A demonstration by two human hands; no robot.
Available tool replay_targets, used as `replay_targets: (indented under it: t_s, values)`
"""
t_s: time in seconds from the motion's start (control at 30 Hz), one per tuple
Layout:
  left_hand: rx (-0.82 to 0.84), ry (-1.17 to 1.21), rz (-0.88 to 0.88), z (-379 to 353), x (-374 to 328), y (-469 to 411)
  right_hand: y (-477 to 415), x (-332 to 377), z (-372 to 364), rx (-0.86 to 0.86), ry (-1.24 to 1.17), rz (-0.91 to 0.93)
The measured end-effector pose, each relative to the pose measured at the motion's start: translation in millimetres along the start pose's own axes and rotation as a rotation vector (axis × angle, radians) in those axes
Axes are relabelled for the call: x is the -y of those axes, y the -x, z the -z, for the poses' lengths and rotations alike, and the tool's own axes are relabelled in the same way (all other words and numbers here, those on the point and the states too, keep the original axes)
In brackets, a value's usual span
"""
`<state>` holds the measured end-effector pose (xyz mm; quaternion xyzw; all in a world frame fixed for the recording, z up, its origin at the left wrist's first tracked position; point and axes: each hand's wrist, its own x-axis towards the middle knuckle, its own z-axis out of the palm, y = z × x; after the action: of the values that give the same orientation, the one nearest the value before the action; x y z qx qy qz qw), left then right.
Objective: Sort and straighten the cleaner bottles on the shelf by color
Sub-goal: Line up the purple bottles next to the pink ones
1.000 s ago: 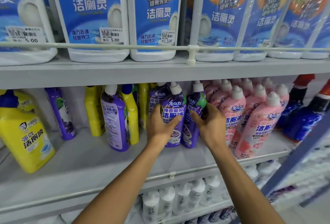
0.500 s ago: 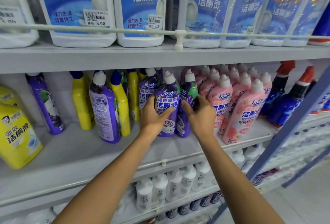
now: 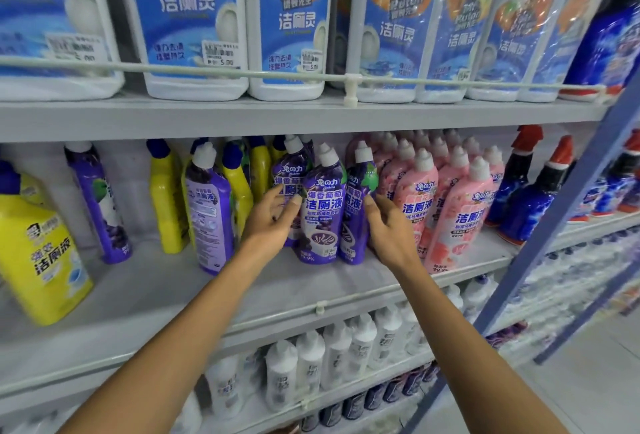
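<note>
Currently both hands are open, fingers relaxed and gripping nothing. My left hand [image 3: 273, 217] lies at the left flank of the grouped purple bottles [image 3: 323, 212]. My right hand [image 3: 389, 226] lies at the group's right flank, just beside the pink bottles [image 3: 420, 205]. Whether the fingers press the labels I cannot tell.

The group stands between my hands on the middle shelf [image 3: 166, 298], long axes upright with a slight lean, front labels outward.

A stray purple bottle [image 3: 209, 215] stands to the left of my left hand, well apart from the right. It is upright, back label outward, and wedged among the yellow bottles [image 3: 162, 205]. A second purple bottle [image 3: 100, 205] stands further left.

In my judgement the sorting is unfinished and the left hand is the nearer one for the stray
</note>
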<state>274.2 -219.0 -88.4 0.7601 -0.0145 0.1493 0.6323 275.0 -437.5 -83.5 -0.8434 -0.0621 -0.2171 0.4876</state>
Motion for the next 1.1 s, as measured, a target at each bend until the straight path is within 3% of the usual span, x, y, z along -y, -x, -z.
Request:
replay_targets:
  t_s: [0.1, 0.2, 0.33, 0.5, 0.63, 0.77, 1.1]
  values:
    - [-0.068, 0.106, -0.038, 37.4, -8.2, 16.7, 0.7, 4.0, -1.7, -0.012, -0.012, -0.018]
    - [-0.239, 0.161, -0.133, 81.6, -9.5, 23.6, 0.6, 6.1, -3.8, -0.020, -0.009, -0.029]
    - [-0.479, 0.039, -0.203, 124.1, -12.3, 4.0, -3.4, 1.2, -9.1, -0.040, 0.001, -0.028]
    - [-0.159, -0.095, -0.074, 145.6, 3.8, -13.1, -11.4, -5.4, -13.4, -0.073, 0.050, -0.019]
    - [-0.133, -0.227, -0.090, 150.3, 9.6, -6.5, -15.5, -8.5, -16.4, -0.118, 0.054, -0.047]
    - [-0.023, -0.195, -0.036, 138.9, 6.9, 3.7, -16.6, -11.4, -18.7, -0.154, 0.065, -0.028]
    - [0.059, -0.198, -0.024, 31.5, 4.5, 21.9, -16.6, -9.9, -15.1, -0.153, 0.082, -0.001]
